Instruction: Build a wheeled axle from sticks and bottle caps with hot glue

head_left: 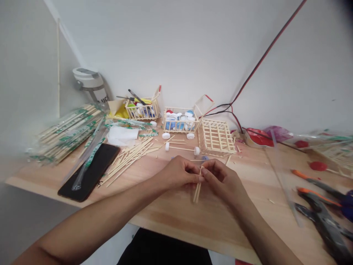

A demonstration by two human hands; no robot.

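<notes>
Both bare hands sit close together over the pale, fine-grained wooden counter [176, 217], just in front of a boxy open lattice cage of flat wooden sticks [216, 138]. The grip of each hand is narrow: the left hand [176, 173] and the right hand [224, 180] pinch a slim bundle of thin wooden sticks [197, 189] between their fingertips, and the bundle hangs downward, its top partly hidden by the fingers. Directly left of the cage lies a slender wooden axle with round white plastic-cap wheels [182, 148]. Behind that axle, also left of the cage, stands a small stick-built basket filled with smooth white, blue and red plastic bottle caps [180, 119]. Farther left of the cage are a second stick-built basket [142, 110], a loose heap of splintery flat sticks [129, 156], and a glossy black rectangular slab [89, 171]. Beyond the slab, clear plastic packs of long sticks with green-printed wrappers [67, 132] lie in a slippery pile. Right of the cage, a pair of grey tools with orange-trimmed handles [322, 221] rests on the wood, while thin red and black wires [264, 55] run up the white wall behind it.
</notes>
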